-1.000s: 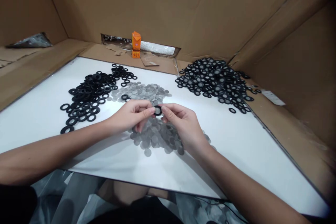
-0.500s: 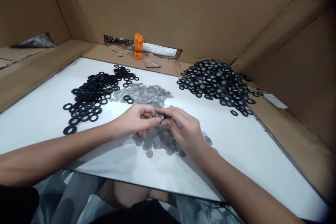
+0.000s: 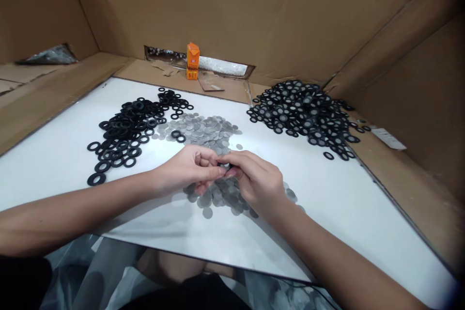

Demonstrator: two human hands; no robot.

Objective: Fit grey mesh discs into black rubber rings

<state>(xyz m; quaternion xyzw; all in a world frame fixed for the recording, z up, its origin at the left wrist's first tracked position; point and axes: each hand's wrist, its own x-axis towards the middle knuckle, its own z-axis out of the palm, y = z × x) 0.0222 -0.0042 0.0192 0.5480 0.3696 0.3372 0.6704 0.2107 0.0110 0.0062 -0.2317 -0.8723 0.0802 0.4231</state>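
My left hand (image 3: 198, 167) and my right hand (image 3: 256, 174) meet over the middle of the white table. Between their fingertips they pinch one small black ring (image 3: 224, 165), mostly covered by the fingers; whether a disc sits in it I cannot tell. Loose grey discs (image 3: 207, 131) lie in a heap just beyond my hands, and more grey discs (image 3: 221, 193) lie beneath them. To the left is a pile of open black rings (image 3: 127, 123). A large pile of black rings with grey discs in their centres (image 3: 298, 109) stands at the back right.
Cardboard walls (image 3: 225, 5) enclose the table (image 3: 348, 223) at the back and sides. A small orange box (image 3: 193, 58) stands at the back edge near a cut slot. A white label (image 3: 388, 138) lies on the cardboard at right.
My fingers have closed further over the black ring, so less of it shows, and the pale face seen in it before is hidden. My right hand has shifted slightly right and down.
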